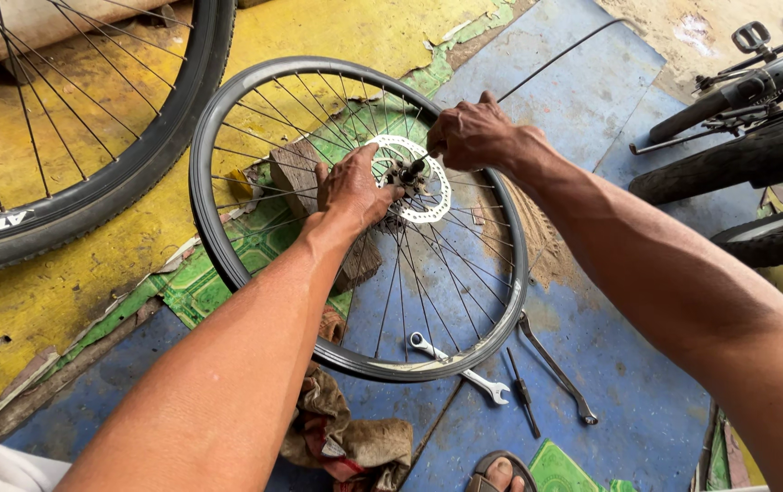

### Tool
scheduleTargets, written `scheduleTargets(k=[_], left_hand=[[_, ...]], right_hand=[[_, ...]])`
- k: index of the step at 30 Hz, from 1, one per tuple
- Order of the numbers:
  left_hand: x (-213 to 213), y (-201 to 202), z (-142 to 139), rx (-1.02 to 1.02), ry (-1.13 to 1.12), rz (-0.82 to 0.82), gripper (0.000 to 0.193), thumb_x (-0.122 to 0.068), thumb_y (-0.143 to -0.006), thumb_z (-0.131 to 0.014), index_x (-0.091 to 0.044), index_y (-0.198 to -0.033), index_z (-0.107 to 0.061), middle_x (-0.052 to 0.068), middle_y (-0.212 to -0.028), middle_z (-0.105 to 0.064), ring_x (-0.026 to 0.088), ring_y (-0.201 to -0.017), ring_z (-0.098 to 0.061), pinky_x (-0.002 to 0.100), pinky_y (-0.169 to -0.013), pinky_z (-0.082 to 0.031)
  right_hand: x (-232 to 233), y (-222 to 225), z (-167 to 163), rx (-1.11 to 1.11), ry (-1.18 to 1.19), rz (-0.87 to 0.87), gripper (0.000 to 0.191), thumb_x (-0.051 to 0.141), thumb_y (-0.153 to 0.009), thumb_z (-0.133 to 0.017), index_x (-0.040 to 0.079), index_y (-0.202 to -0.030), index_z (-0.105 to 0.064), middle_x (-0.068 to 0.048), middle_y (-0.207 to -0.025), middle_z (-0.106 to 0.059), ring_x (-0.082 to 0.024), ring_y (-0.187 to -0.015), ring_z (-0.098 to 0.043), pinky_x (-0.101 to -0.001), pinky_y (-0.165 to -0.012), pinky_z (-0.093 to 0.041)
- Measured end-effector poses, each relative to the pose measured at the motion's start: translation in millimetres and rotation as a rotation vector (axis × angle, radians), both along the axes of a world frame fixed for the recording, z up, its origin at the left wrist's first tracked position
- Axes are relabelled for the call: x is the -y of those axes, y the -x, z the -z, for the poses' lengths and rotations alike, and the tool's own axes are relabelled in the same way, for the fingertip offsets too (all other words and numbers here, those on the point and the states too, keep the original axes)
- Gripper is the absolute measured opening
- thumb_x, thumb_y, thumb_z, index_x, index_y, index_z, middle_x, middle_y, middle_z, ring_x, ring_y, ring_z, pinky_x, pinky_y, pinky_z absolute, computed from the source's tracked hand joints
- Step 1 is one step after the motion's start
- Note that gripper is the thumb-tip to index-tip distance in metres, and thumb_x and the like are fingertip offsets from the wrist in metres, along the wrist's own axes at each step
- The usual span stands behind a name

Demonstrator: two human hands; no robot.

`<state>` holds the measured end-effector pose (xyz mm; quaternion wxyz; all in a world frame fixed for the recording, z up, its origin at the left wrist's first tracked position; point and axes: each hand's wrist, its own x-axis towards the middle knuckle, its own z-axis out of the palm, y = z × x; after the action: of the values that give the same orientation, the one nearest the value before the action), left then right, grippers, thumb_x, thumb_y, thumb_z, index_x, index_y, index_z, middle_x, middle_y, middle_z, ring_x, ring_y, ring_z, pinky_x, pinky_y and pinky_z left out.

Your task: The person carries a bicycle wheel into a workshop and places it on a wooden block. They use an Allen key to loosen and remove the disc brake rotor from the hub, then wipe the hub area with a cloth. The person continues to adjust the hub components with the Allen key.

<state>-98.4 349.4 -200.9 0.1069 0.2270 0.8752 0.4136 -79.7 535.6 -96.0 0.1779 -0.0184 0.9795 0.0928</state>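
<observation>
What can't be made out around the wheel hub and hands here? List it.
Head view, the only one:
- Hub centre: covered by the left hand and right hand.
- Tool in the right hand: only a thin dark tip shows; its kind is unclear.
- Wooden block under the wheel: partly hidden by spokes and the left hand.
- Spanner: crossed by the rim.
- Second wheel: cut off by the top and left edges.

Black-rimmed wheel (227,239), blue-and-yellow floor (592,100)
</observation>
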Motion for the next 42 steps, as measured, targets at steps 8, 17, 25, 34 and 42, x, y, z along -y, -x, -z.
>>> scheduleTargets(k=[8,17,25,34,42], left_hand=[[2,-3,-6,-0.015,-0.017,0.011,0.091,-0.041,-0.074,-0.087,-0.007,-0.147,-0.045,0.012,-0.149,-0.052,0.026,-0.141,-0.046,0.060,-0.121,-0.010],[2,-2,-6,-0.032,0.007,0.020,0.088,-0.041,-0.075,-0.085,-0.008,-0.147,-0.046,0.012,-0.148,-0.053,0.027,-0.140,-0.047,0.062,-0.121,-0.011],[1,-2,-5,-0.017,0.002,0.025,0.080,-0.039,-0.076,-0.084,-0.011,-0.145,-0.051,0.011,-0.148,-0.055,0.027,-0.140,-0.048,0.063,-0.122,-0.008],[0,-1,-8,0.005,0.040,0.031,0.058,-0.040,-0.079,-0.083,-0.022,-0.132,-0.066,0.010,-0.142,-0.057,0.027,-0.139,-0.047,0.066,-0.121,-0.004],[-3,-2,-8,0.050,0.047,0.028,0.051,-0.040,-0.080,-0.082,-0.028,-0.127,-0.069,0.010,-0.147,-0.051,0.028,-0.142,-0.042,0.065,-0.122,0.003]], right_hand=[[6,-8,-3,0.028,-0.005,0.048,0.034,0.006,-0.093,-0.058,0.029,-0.108,-0.079,0.002,-0.070,-0.061,-0.015,-0.064,-0.042,-0.0399,-0.075,-0.042],[-8,-30,4,0.151,0.185,0.208,0.017,0.011,-0.094,-0.049,0.018,-0.085,-0.062,0.004,-0.068,-0.053,-0.011,-0.053,-0.037,-0.0327,-0.046,-0.037],[6,-51,10,0.093,0.262,0.114,0.029,0.011,-0.093,-0.045,0.011,-0.064,-0.041,-0.004,-0.060,-0.040,-0.015,-0.054,-0.028,-0.0348,-0.046,-0.031],[-6,-53,16,0.043,0.251,0.307,0.019,0.005,-0.092,-0.046,0.007,-0.076,-0.056,-0.003,-0.065,-0.049,-0.014,-0.052,-0.035,-0.0330,-0.042,-0.033],[-5,-56,25,-0.142,0.285,0.375,0.031,0.003,-0.083,-0.047,0.014,-0.097,-0.073,-0.003,-0.072,-0.062,-0.015,-0.050,-0.043,-0.0322,-0.040,-0.039]])
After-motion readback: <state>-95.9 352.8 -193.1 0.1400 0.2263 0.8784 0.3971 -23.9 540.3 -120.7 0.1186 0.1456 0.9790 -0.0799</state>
